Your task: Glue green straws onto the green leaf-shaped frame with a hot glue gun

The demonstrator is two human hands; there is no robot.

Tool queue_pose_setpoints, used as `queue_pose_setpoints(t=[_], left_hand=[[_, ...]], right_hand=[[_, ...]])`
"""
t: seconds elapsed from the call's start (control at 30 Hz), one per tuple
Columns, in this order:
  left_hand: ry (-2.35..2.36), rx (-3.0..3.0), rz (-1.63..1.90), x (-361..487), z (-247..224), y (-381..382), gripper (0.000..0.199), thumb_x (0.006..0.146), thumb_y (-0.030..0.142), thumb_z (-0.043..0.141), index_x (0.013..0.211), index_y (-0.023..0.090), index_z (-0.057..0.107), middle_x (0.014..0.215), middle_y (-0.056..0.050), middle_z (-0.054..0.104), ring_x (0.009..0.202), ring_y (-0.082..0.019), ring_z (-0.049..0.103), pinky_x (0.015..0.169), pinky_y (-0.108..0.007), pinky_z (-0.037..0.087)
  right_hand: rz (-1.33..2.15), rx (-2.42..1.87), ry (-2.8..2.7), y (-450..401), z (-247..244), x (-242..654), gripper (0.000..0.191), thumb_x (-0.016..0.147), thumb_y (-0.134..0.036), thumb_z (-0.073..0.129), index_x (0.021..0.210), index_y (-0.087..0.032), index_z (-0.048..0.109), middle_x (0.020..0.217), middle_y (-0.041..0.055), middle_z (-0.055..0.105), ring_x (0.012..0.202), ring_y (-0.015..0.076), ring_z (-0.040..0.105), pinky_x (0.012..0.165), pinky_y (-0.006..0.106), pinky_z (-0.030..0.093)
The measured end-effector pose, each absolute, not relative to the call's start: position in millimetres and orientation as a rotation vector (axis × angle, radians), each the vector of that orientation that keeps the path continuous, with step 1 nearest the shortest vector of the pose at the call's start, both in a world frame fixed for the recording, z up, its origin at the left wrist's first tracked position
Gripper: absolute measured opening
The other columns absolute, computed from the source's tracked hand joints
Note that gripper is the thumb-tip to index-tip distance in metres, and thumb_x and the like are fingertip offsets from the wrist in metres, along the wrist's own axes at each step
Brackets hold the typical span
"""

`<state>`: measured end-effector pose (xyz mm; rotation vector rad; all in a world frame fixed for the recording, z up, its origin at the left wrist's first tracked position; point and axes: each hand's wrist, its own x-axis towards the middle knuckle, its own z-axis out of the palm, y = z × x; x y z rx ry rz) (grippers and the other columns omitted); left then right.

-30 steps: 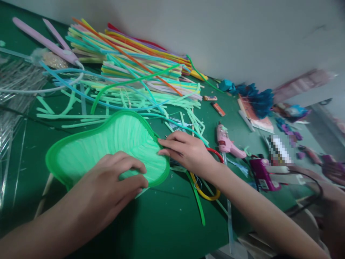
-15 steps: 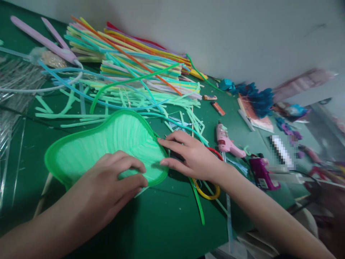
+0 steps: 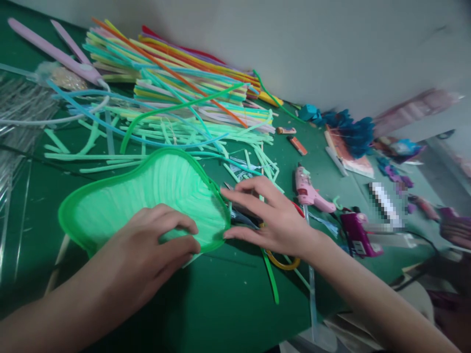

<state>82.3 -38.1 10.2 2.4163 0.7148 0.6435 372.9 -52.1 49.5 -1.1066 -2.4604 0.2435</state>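
A light-green leaf shape (image 3: 169, 176) with a darker green fuzzy rim lies on the green table. My left hand (image 3: 162, 245) rests over its lower edge, thumb and fingers closed on that edge near the right end. My right hand (image 3: 265, 211) is at the right end of the leaf, fingers spread, with the fingertips beside the rim and nothing seen between them. Partly hidden under my right hand are pliers or scissors with dark parts, and a yellow loop handle (image 3: 283, 261) shows below it. A green stem strip (image 3: 271, 282) lies below that.
Colourful pipe cleaners (image 3: 184, 73) are piled behind the leaf. A pink glue gun (image 3: 311, 191) and a purple box (image 3: 358, 235) lie to the right. At back left is a pink hair iron (image 3: 55, 51) with a white cord.
My right hand has moved slightly right, off the leaf's rim, and its fingers have spread. My left hand stays at the lower edge. The view has shifted slightly.
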Motion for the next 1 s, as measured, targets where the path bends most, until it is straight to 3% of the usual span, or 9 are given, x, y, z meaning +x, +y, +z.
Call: queue_pose_setpoints(t=[0.1,0.17,0.4,1.0], left_hand=[[0.695,2.432,0.646,82.2,10.6,-35.7,0.021,0.107,0.022,0.055,0.101,0.030,0.073,0.116,0.000,0.073,0.105,-0.021,0.063,0.090,-0.037,0.041],[0.664,2.456,0.646,81.7,10.6,-33.3,0.019,0.106,0.021,0.057,0.101,0.030,0.073,0.116,0.000,0.073,0.103,-0.021,0.064,0.088,-0.036,0.041],[0.644,2.462,0.652,80.7,10.1,-31.2,0.019,0.106,0.021,0.056,0.104,0.030,0.072,0.116,0.001,0.073,0.103,-0.021,0.064,0.088,-0.035,0.040],[0.636,2.468,0.693,83.1,10.2,-31.8,0.019,0.104,0.019,0.057,0.101,0.030,0.072,0.112,0.001,0.074,0.099,-0.021,0.063,0.085,-0.035,0.040]], right_hand=[[0.372,-1.019,-2.446,-64.5,54.2,370.1,0.018,0.103,-0.033,0.073,0.113,-0.018,0.072,0.107,0.0101,0.070,0.099,0.0210,0.068,0.086,0.036,0.061],[0.484,-1.000,-2.469,-70.6,53.6,365.8,0.009,0.105,-0.026,0.068,0.107,-0.018,0.072,0.104,0.0092,0.071,0.095,0.0188,0.068,0.084,0.033,0.060],[0.502,-1.055,-2.561,-71.6,50.4,354.2,0.014,0.105,-0.014,0.059,0.102,-0.015,0.073,0.106,0.0112,0.071,0.096,0.0203,0.065,0.085,0.032,0.058],[0.335,-1.080,-2.612,-77.3,50.1,348.0,0.022,0.110,-0.016,0.050,0.098,-0.017,0.068,0.103,0.0108,0.072,0.090,0.0203,0.062,0.078,0.032,0.057]])
